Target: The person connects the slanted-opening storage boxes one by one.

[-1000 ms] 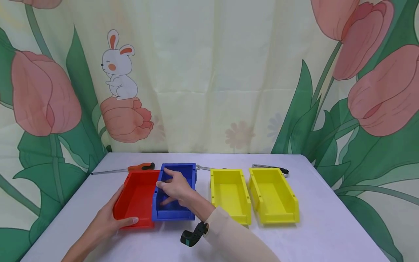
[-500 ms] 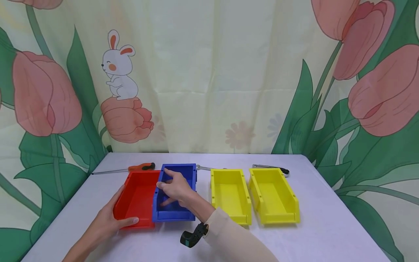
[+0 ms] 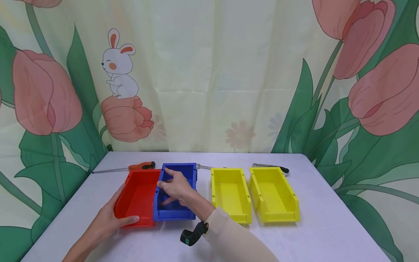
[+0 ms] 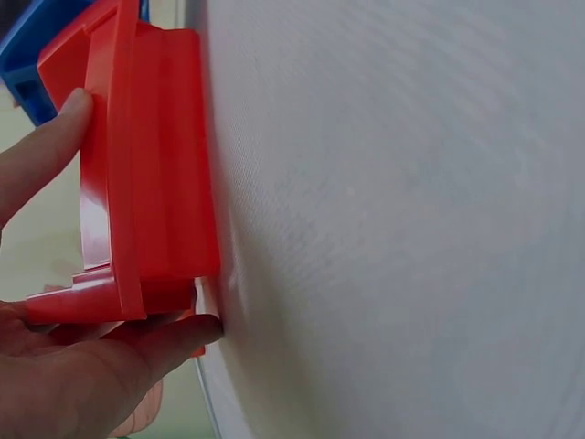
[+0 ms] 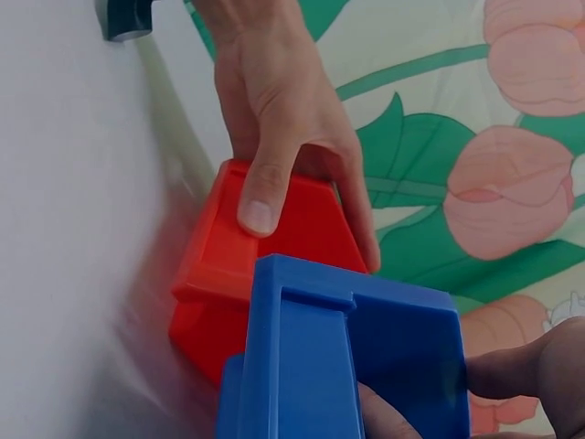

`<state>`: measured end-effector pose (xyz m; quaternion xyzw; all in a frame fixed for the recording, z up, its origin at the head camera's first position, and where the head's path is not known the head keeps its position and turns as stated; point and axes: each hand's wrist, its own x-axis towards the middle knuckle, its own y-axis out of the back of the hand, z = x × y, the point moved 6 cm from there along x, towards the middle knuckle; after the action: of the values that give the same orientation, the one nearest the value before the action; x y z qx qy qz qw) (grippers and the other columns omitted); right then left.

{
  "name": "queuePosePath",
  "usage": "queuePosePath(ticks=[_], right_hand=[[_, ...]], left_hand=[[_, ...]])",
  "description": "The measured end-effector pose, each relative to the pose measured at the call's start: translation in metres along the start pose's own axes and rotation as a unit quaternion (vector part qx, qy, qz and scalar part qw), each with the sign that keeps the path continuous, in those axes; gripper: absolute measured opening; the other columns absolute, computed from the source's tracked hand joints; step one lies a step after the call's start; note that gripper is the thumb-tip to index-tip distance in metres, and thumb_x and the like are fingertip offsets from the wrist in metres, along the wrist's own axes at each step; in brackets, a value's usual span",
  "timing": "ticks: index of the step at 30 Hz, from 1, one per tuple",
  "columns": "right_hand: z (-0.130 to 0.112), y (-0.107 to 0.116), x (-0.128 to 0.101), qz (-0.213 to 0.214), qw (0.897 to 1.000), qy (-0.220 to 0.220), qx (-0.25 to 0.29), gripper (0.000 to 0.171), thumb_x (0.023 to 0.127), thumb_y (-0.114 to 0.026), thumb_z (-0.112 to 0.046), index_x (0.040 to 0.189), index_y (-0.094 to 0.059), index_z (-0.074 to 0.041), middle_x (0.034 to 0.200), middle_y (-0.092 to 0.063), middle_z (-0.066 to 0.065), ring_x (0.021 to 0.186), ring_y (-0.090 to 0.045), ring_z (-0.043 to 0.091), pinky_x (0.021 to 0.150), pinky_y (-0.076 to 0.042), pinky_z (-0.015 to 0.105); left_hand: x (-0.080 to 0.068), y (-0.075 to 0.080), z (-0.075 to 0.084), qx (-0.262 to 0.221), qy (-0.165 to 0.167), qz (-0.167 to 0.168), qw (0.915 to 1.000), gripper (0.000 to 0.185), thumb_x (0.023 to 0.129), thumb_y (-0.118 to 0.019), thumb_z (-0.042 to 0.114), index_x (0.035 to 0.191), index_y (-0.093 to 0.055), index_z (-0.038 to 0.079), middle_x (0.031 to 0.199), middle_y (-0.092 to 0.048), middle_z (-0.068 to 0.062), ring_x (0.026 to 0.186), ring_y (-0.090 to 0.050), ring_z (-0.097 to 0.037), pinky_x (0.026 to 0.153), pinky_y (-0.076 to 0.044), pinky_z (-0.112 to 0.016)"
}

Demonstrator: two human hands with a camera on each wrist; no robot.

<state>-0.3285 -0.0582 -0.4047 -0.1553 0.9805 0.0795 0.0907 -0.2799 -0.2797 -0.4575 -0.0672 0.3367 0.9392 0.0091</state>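
In the head view a red storage bin (image 3: 140, 196) stands at the left, with my left hand (image 3: 104, 221) gripping its left front corner. The thumb (image 4: 62, 137) lies over the rim and the other fingers go round the outside, partly hidden. A blue storage bin (image 3: 175, 215) sits beside it, overlapping the red bin's right side in this view. My right hand (image 3: 178, 189) reaches into the blue bin and grips its left wall, some fingers over the top edge and the thumb inside. The right wrist view shows both bins close together.
Two yellow bins (image 3: 230, 193) stand side by side to the right. Behind the bins lie an orange-handled screwdriver (image 3: 141, 166), a wrench (image 3: 203, 167) partly hidden, and a dark-ended metal tool (image 3: 270, 167). A tulip-print curtain (image 3: 212, 80) hangs behind the white table (image 3: 327, 233).
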Motion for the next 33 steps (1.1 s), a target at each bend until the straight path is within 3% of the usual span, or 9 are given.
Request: queuePosePath(ticks=[14,23,33], right_hand=[[0.003,-0.003,0.001,0.005,1.000,0.000,-0.010,0.068,0.102,-0.071,-0.013,0.163,-0.043,-0.018,0.137,-0.068,0.022,0.116,-0.075,0.038,0.065,-0.067,0.046],[0.022,-0.005,-0.001,-0.006,1.000,-0.003,-0.003,0.068,0.102,-0.070,-0.012,0.164,-0.041,-0.012,0.136,-0.068,0.024,0.117,-0.075,0.038,0.063,-0.066,0.046],[0.018,-0.007,0.002,0.011,1.000,-0.016,-0.021,0.068,0.101,-0.070,-0.007,0.163,-0.041,-0.011,0.133,-0.067,0.024,0.114,-0.075,0.034,0.061,-0.066,0.045]], left_hand=[[0.001,0.003,0.000,0.004,0.000,0.000,1.0000,0.143,0.073,-0.097,0.041,0.172,0.003,0.020,0.163,-0.035,-0.026,0.141,-0.043,-0.051,0.090,-0.067,-0.047],[0.000,-0.001,-0.001,0.001,0.001,-0.001,1.0000,0.145,0.070,-0.098,0.042,0.172,0.002,0.018,0.161,-0.036,-0.027,0.139,-0.045,-0.050,0.089,-0.067,-0.047],[0.003,0.000,0.000,0.007,-0.004,0.001,1.0000,0.145,0.070,-0.099,0.041,0.172,0.002,0.018,0.161,-0.036,-0.026,0.140,-0.044,-0.050,0.088,-0.067,-0.047]])
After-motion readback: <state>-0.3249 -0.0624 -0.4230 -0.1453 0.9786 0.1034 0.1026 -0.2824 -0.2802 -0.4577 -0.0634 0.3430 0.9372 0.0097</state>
